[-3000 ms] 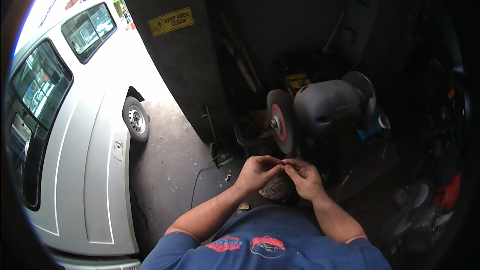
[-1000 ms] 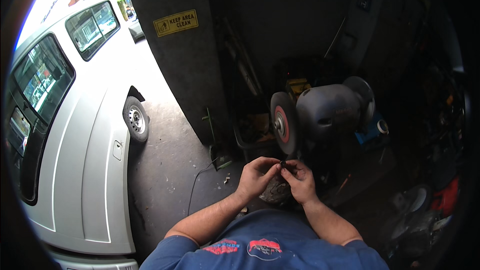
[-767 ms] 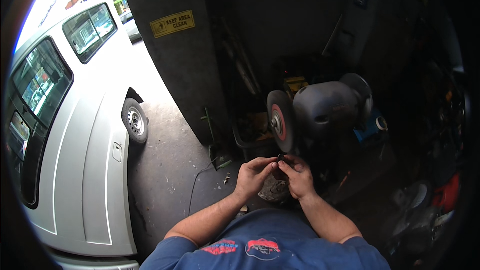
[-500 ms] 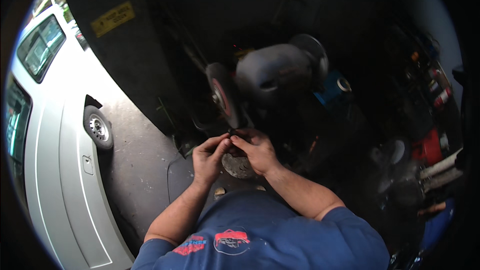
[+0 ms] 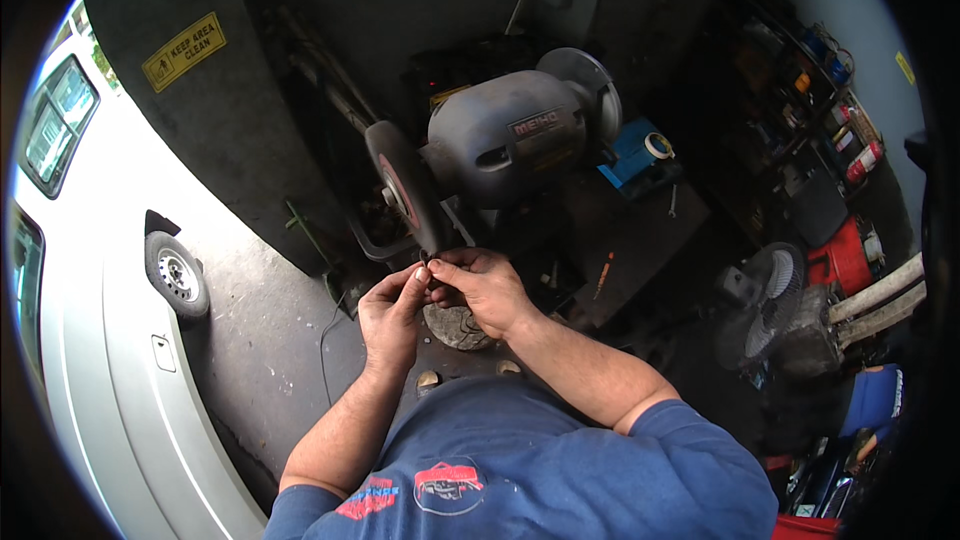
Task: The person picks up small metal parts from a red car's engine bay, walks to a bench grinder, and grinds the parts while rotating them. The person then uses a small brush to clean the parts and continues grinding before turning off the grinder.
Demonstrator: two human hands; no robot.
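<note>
Both hands meet just below the dark wheel (image 5: 412, 185) of a grey bench grinder (image 5: 510, 130). My left hand (image 5: 392, 315) pinches a small dark piece (image 5: 425, 258) between thumb and fingertips; its kind cannot be made out. My right hand (image 5: 485, 290) closes on the same piece from the other side, its fingers curled underneath. The piece is held at the lower edge of the wheel; whether it touches is too small to tell. Under my hands lies a round, greyish, worn block (image 5: 458, 328), partly covered by them.
A white van (image 5: 110, 340) stands at the left. Beyond the grinder's right end sit a blue case (image 5: 640, 155) and a wrench (image 5: 673, 200). An orange-handled tool (image 5: 604, 275) lies on the dark bench. At the right are a fan (image 5: 775, 300) and cluttered shelves (image 5: 800, 130).
The whole view has shifted, so the grinder and hands appear further left, and the picture is brighter and sharper. Both hands keep the small piece at the wheel's lower edge.
</note>
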